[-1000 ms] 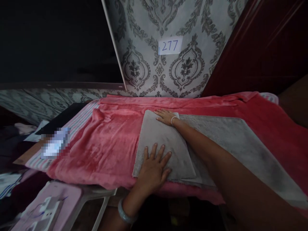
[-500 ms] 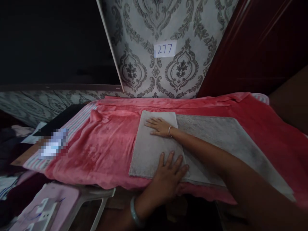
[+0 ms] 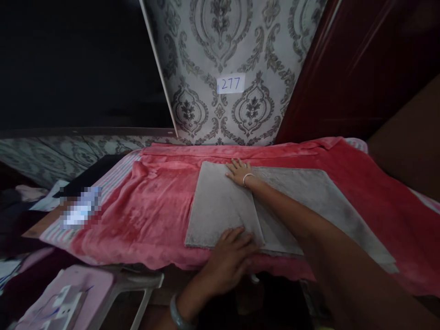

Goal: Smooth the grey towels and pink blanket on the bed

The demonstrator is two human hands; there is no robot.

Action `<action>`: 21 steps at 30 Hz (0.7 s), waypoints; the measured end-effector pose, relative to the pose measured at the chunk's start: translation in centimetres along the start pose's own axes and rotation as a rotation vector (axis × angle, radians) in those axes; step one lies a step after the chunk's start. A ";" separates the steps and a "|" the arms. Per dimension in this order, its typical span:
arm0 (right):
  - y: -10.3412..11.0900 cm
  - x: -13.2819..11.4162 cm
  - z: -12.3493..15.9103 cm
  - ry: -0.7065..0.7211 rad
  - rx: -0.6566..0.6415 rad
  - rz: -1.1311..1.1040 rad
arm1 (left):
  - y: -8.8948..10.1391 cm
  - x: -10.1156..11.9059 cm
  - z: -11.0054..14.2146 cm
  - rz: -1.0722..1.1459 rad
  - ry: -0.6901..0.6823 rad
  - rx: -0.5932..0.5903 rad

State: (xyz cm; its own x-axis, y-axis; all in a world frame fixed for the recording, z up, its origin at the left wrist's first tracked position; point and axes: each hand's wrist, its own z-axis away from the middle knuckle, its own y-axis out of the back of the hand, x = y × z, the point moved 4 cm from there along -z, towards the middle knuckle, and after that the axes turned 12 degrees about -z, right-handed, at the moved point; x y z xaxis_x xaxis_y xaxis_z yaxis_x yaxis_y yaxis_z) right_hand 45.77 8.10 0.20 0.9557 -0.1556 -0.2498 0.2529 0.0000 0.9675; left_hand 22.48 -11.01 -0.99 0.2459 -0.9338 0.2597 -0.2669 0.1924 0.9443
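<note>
Moved: right hand slid to the far edge of the gray cloth; left hand went to the near edge, its fingers more bent now.
Gray cloth: on the red blanket, its left part folded over the rest.
Right hand: flat, fingers apart, gripping nothing; seems to press so the fold stays down.
Left hand: bent fingers by the near corner, maybe to keep it neat; can't tell if it pinches any cloth.
Red blanket: spread underneath, perhaps for a soft base.
</note>
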 end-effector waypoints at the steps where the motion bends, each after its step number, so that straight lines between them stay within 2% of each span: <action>1: -0.1 0.0 1.1 0.009 0.023 -0.002 | 0.9 -0.7 -0.4 0.013 0.023 0.023; 4: -0.7 0.5 3.9 0.043 -0.025 -0.027 | 2.4 -3.3 -1.6 -0.137 0.148 0.072; 7: -0.6 1.7 5.0 -0.013 -0.084 -0.041 | 1.4 -4.9 -2.0 -0.361 0.251 0.043; 10: 0.5 2.3 5.0 -0.096 -0.063 -0.041 | -0.2 -5.3 -1.7 -0.456 0.276 0.058; 14: 1.2 0.6 6.4 -0.138 -0.017 -0.043 | -0.6 -4.9 -1.4 -0.438 0.279 0.055; 16: 0.5 -1.2 8.5 -0.069 0.005 -0.053 | -0.4 -4.7 -1.2 -0.393 0.285 0.035; 19: -1.5 -4.1 12.8 0.176 -0.009 -0.065 | -0.1 -4.4 -0.3 -0.253 0.240 0.010; 21: -2.7 -5.4 15.6 0.328 -0.041 -0.065 | 0.2 -4.3 0.6 -0.078 0.175 0.014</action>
State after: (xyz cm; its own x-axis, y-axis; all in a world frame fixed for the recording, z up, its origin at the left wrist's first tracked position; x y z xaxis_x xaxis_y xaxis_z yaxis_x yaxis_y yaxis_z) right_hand 37.56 -6.46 -0.42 0.9332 0.1693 -0.3170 0.3146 0.0416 0.9483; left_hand 20.78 -7.14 -2.05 0.4243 -0.8788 0.2183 -0.2537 0.1160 0.9603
